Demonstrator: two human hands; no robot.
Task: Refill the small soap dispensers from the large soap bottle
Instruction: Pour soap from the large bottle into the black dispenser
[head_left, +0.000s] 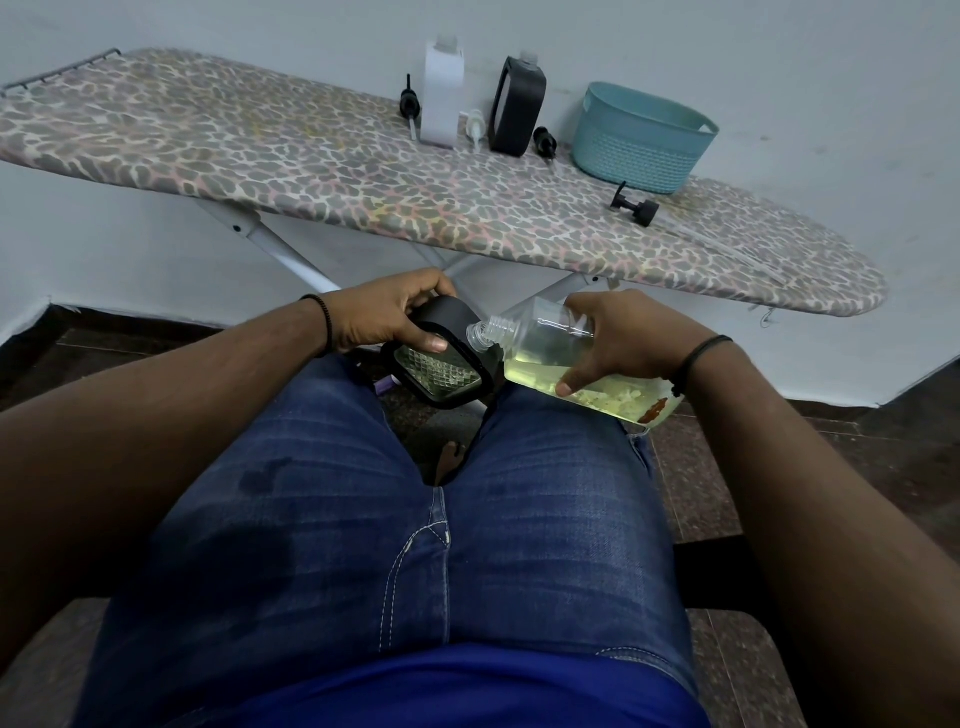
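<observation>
**Soap bottle tipped toward a black dispenser, over the lap**

Soap bottle (566, 358), clear and about half full of yellowish liquid, lies nearly on its side above the person's right thigh, its uncapped threaded neck pointing left. The right hand (618, 338) is wrapped around its body, fingers curled closed over the top and thumb underneath. Just left of the bottle's neck, the left hand (387, 317) is clamped around a small black dispenser (441, 353), tilted so that its clear patterned face shows; its opening cannot be made out.

This looks like the pouring step for this dispenser, though no stream is visible. Next the neck must meet the dispenser's mouth and the bottle tip further, slowly, or soap lands on the jeans (395, 519).

Beyond the bottle, on the ironing board (260, 156), stand a white dispenser (442, 98) and another black dispenser (517, 106), with loose pump heads (635, 204) and a teal basket (641, 137).
</observation>
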